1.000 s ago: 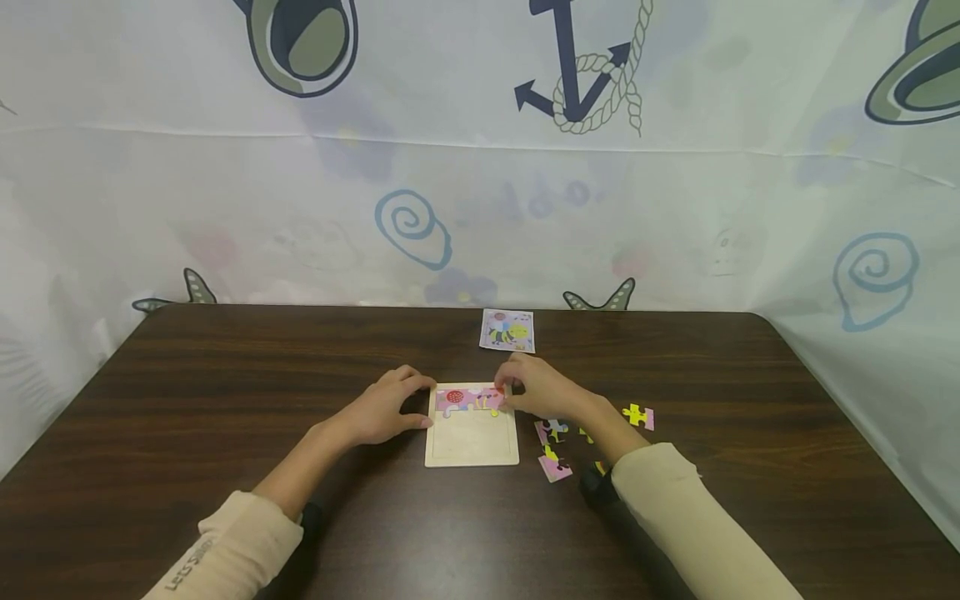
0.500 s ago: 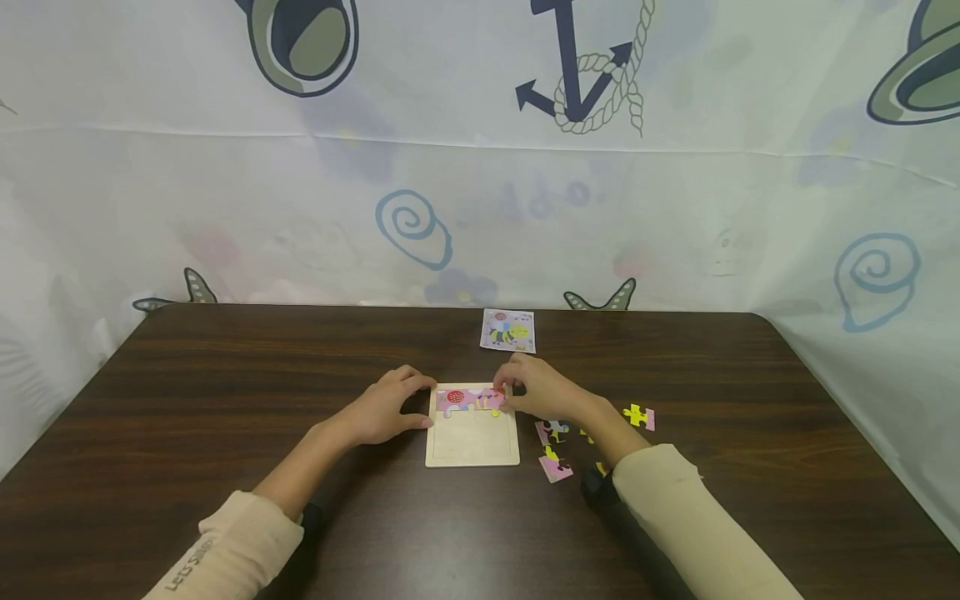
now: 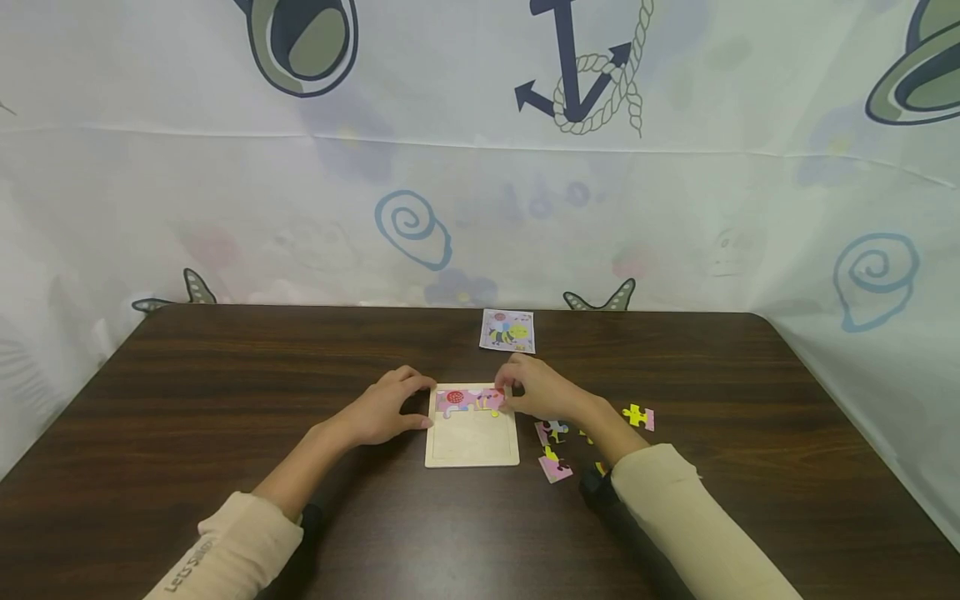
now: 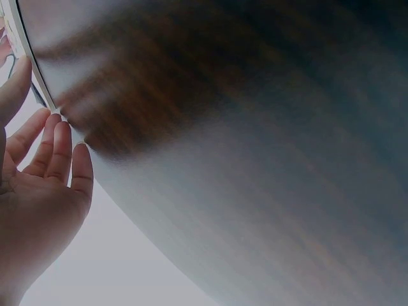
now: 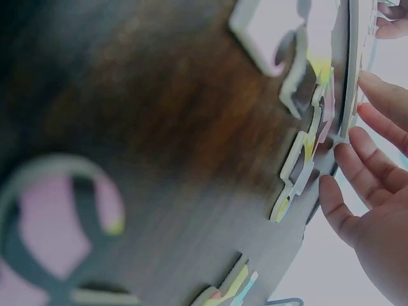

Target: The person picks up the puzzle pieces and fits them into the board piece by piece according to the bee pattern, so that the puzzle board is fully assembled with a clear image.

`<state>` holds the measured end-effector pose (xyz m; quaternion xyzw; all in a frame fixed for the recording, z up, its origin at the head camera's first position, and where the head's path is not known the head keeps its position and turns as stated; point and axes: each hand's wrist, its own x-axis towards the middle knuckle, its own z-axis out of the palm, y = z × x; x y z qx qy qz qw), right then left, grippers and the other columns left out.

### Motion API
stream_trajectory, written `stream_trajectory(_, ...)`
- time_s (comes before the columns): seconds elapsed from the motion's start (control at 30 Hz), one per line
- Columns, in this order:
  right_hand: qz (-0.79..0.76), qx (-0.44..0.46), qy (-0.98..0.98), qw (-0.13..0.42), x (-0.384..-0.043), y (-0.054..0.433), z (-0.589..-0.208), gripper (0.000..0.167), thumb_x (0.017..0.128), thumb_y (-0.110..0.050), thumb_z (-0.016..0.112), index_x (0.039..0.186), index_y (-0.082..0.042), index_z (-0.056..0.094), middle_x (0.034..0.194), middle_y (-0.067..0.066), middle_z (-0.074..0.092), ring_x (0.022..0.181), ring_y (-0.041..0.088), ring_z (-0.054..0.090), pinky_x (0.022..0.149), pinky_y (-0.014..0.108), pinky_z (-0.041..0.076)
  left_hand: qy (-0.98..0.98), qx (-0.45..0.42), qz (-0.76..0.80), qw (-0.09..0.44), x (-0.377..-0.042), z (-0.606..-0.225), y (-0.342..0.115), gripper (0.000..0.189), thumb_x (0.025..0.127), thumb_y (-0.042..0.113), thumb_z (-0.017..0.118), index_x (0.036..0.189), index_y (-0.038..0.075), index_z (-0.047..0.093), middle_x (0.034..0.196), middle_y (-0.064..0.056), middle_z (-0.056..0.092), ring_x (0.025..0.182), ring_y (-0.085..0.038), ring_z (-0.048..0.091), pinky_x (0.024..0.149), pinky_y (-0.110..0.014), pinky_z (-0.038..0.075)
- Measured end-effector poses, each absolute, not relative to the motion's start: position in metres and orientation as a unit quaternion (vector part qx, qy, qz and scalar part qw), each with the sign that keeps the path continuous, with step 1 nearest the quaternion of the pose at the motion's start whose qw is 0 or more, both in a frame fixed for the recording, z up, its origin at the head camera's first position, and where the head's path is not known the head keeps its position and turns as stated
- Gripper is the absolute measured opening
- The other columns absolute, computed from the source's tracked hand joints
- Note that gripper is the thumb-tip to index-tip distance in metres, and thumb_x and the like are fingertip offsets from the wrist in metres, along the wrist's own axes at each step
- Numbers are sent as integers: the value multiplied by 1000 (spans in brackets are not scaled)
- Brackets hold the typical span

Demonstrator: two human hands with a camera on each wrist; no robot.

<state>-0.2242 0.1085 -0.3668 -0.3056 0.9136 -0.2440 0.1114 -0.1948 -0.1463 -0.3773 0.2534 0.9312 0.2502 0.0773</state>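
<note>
A square wooden puzzle tray (image 3: 471,446) lies on the table, with pink pieces (image 3: 467,400) joined along its far side and bare wood nearer me. My left hand (image 3: 384,408) rests at the tray's left edge, fingertips by the far corner and thumb lower down; the left wrist view shows its fingers (image 4: 60,153) fairly straight. Over the far right corner, my right hand (image 3: 543,388) has its bent index finger and thumb at the rightmost puzzle piece (image 3: 491,400), which they partly cover. Its other fingers (image 5: 366,169) extend beside the tray in the right wrist view.
Several loose puzzle pieces lie right of the tray, among them a pink one (image 3: 555,468) and a yellow one (image 3: 636,415); my right forearm partly hides others. A bee picture card (image 3: 507,331) lies beyond the tray. A patterned cloth (image 3: 480,208) hangs behind the table.
</note>
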Motion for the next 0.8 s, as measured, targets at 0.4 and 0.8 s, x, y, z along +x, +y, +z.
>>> stream_trajectory(0.4, -240, -312, 913, 111, -225, 109, -368, 20, 80, -13, 71, 98, -8, 64, 91, 3, 50, 86, 19, 49, 78, 31, 43, 931, 260, 245, 72, -195, -375, -146, 49, 82, 22, 70, 123, 2, 52, 115, -13, 49, 108, -33, 45, 89, -48, 39)
stream_trajectory(0.8, -244, -308, 913, 113, -226, 109, -368, 14, 81, -12, 70, 94, -10, 66, 88, 4, 49, 86, 21, 49, 75, 29, 42, 933, 257, 242, 77, -194, -373, -146, 50, 82, 23, 69, 124, 3, 52, 116, -14, 49, 108, -33, 45, 89, -49, 39)
